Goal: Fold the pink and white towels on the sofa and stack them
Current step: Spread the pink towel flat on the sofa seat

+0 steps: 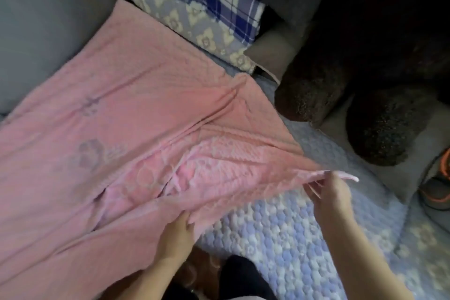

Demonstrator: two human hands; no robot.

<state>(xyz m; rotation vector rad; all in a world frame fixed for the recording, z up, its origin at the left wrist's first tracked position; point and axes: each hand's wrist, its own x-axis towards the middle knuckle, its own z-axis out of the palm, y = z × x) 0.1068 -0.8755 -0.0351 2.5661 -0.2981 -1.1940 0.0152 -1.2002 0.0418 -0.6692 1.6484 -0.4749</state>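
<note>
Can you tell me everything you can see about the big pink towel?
The pink towel is large and soft-looking, with a woven raised pattern and faint greyish motifs. It lies spread, not yet neatly folded, over the sofa's blue and white quilted cover, wrinkled in the middle, where a paler pink part shows. Its far edge reaches the grey backrest and a flowered cushion. The left hand grips its near edge; the right hand pinches a corner and lifts it off the cover.
</note>
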